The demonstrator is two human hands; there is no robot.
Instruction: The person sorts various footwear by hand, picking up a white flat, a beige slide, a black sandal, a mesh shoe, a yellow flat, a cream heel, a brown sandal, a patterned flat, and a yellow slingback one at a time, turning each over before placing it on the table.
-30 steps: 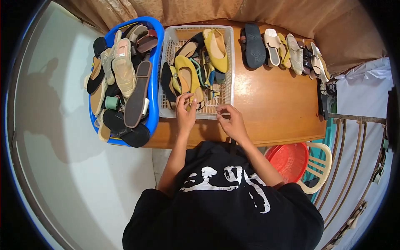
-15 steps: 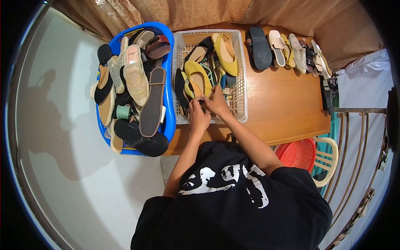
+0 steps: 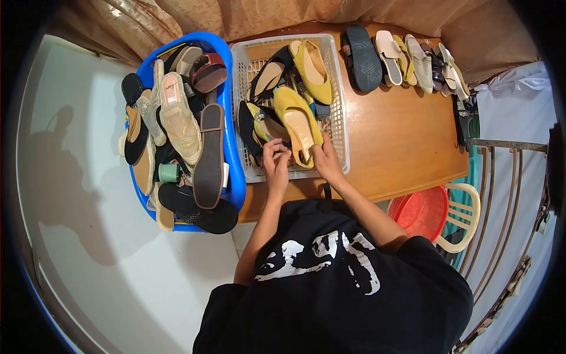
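Note:
My right hand is closed on the heel end of a yellow slingback shoe, whose toe points away over the white basket. Just left of that shoe's heel, my left hand has its fingers curled at the basket's near side; whether they hold anything is hidden. Beneath and around lie a patterned yellow shoe, a black shoe, a black shoe with a tan insole and another yellow shoe.
A blue tub heaped with sandals and shoes stands left of the basket. Several sandals line the back right of the wooden table. A red basket and a cream chair are beyond its near right edge.
The yellow slingback has been lifted and moved right, with my right hand at its heel. My left hand has come away from my right hand. The view has shifted slightly.

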